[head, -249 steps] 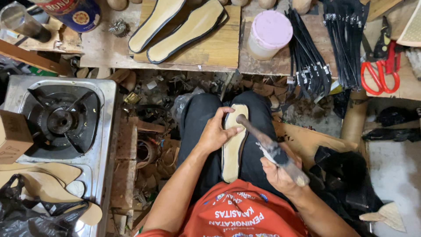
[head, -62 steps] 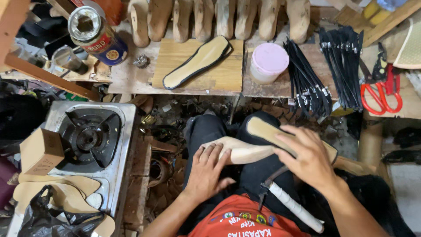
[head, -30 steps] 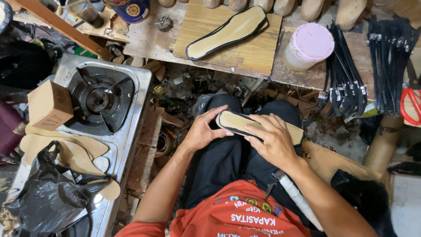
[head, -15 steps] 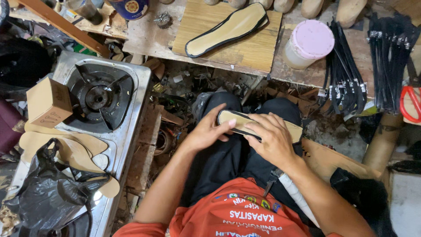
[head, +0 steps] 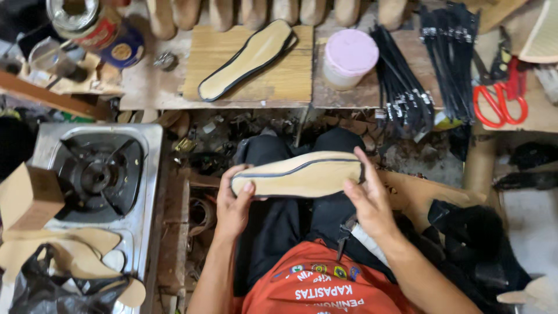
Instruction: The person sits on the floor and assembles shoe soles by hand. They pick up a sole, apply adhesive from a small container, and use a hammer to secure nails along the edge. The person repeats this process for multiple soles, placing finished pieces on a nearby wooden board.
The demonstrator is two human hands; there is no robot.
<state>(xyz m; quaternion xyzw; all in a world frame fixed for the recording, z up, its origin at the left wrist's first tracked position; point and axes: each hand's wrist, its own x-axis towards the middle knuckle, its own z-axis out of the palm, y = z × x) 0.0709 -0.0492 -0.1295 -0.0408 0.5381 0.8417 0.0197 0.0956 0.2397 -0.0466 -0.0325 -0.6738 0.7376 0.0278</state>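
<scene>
Head view: we hold the insole point(head: 299, 175) level over our lap at mid-frame, left hand point(head: 232, 203) pinching one end, right hand point(head: 367, 200) closed on the other. We judge we're checking its dark edging; next calls for turning it steadily.

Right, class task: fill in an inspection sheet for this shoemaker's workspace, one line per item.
Surface: wooden bench, worn, crowded.
Job's things: tan insole with dark edging, held level over the lap by left hand and right hand, one at each end.
Clutter: second insole on a board, pink-lidded tub, black straps, red scissors, tins, wooden lasts.
Grippers: both hands pinch the insole.
Cables: nothing seen.
Surroundings: gas stove at left, cut soles, scraps on floor.
</scene>
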